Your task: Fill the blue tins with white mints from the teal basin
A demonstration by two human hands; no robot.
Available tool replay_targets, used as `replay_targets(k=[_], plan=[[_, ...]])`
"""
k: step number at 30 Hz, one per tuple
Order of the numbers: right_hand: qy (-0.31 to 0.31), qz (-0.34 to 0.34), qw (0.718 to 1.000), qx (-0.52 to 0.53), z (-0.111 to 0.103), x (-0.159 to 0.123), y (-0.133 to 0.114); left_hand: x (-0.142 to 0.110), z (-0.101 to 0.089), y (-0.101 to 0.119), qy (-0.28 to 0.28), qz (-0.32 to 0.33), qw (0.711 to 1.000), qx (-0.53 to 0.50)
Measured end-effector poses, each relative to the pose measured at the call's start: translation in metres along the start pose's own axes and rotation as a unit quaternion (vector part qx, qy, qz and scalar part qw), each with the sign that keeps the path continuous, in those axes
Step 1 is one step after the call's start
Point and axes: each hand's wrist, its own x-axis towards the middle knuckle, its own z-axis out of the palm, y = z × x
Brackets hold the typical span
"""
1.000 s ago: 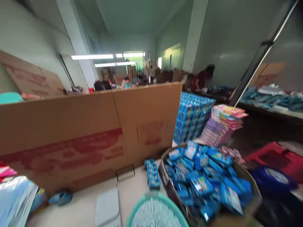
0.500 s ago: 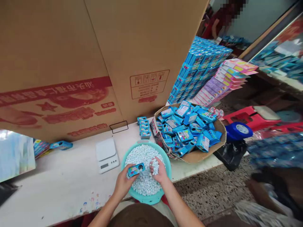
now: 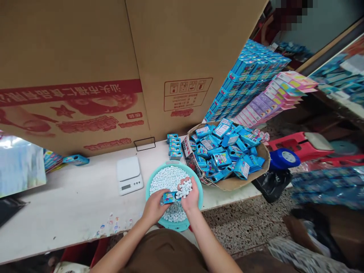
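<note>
My left hand point(image 3: 154, 206) grips a small blue candy box point(image 3: 168, 197) with an opening at its right end. Cupped beside that end, my right hand point(image 3: 192, 198) holds a handful of small round white candies point(image 3: 185, 187), which meet the box's opening and hide it in part. Both hands are over a turquoise basin point(image 3: 200, 185) of loose white candies point(image 3: 163, 177). Behind the basin, several similar blue boxes stand in a short row point(image 3: 175, 148) on the white table point(image 3: 85, 201).
Left of the basin sits a white digital scale point(image 3: 129, 175). To the right, a cut-down carton point(image 3: 263, 175) holds heaped blue boxes. A large cardboard box point(image 3: 99, 45) walls off the back. Beyond are stacked blue packs point(image 3: 247, 68), a red stool point(image 3: 301, 146) and another person's arm point(image 3: 266, 30).
My right hand has brought its candies against the box's open end. The box has shifted right and turned more level. The camera view has moved slightly.
</note>
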Motion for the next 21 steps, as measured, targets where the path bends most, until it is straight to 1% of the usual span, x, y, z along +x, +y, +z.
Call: replay_targets(k=[4,7,9,11,13,14,18,21], plan=[[0.002,-0.021,0.999,-0.026,0.005,-0.005,-0.001,0.001,-0.001,0.006,-0.008,-0.045,0.999,-0.018],[-0.005,-0.035,0.998,-0.051,0.005,-0.006,0.0,0.001,-0.002,0.01,-0.01,-0.05,0.999,-0.019],[-0.009,-0.051,0.996,-0.078,0.002,-0.006,0.002,0.001,-0.004,0.012,-0.004,-0.028,1.0,-0.003],[-0.012,-0.064,0.993,-0.098,0.0,-0.006,0.005,0.001,-0.006,0.014,-0.001,0.02,0.999,0.025],[-0.016,-0.068,0.993,-0.1,-0.001,-0.006,0.006,0.002,-0.008,0.016,-0.001,0.06,0.997,0.055],[-0.018,-0.068,0.993,-0.095,-0.001,-0.006,0.006,0.002,-0.009,0.018,-0.003,0.063,0.996,0.064],[-0.019,-0.071,0.994,-0.085,0.002,-0.008,0.002,0.003,-0.01,0.022,-0.015,0.005,0.999,0.05],[-0.04,-0.091,0.988,-0.12,0.006,-0.012,-0.003,0.002,-0.009,0.024,-0.009,-0.002,0.999,0.036]])
